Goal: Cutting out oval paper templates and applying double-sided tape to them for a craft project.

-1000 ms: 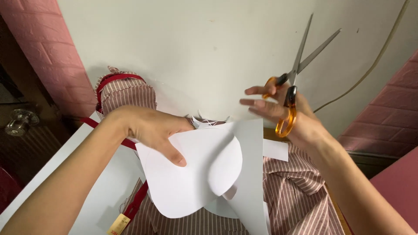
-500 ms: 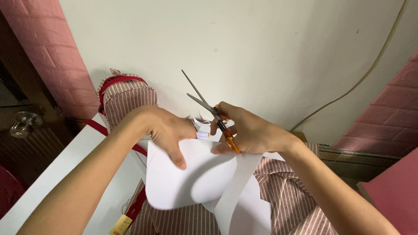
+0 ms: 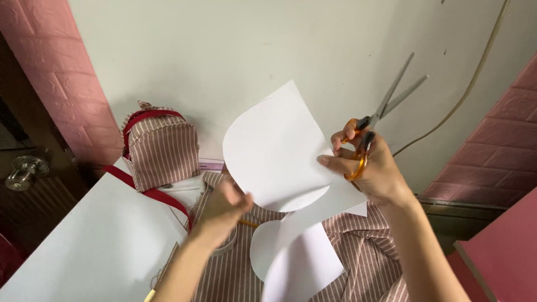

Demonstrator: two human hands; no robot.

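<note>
My right hand (image 3: 372,168) is raised and grips scissors (image 3: 386,106) with orange handles, blades open and pointing up to the right. Its thumb and fingers also pinch a white paper sheet (image 3: 274,151) with a rounded cut edge, held up in front of the wall. A long strip of the same paper curls down to a second rounded paper piece (image 3: 296,257) lying on striped fabric (image 3: 224,279). My left hand (image 3: 224,210) is lower, blurred, with its fingertips at the sheet's lower left edge. Whether it grips the paper is unclear.
A small striped backpack (image 3: 159,148) with red straps stands against the wall at the left. A large white board (image 3: 95,240) lies at the lower left. A pencil (image 3: 249,223) rests on the fabric. A door knob (image 3: 25,170) is at the far left, a cable (image 3: 470,89) on the wall, a pink board (image 3: 503,251) at the right.
My right hand has lifted up and to the right with the scissors, taking the white sheet up with it. My left hand has come off the top of the paper and dropped lower.
</note>
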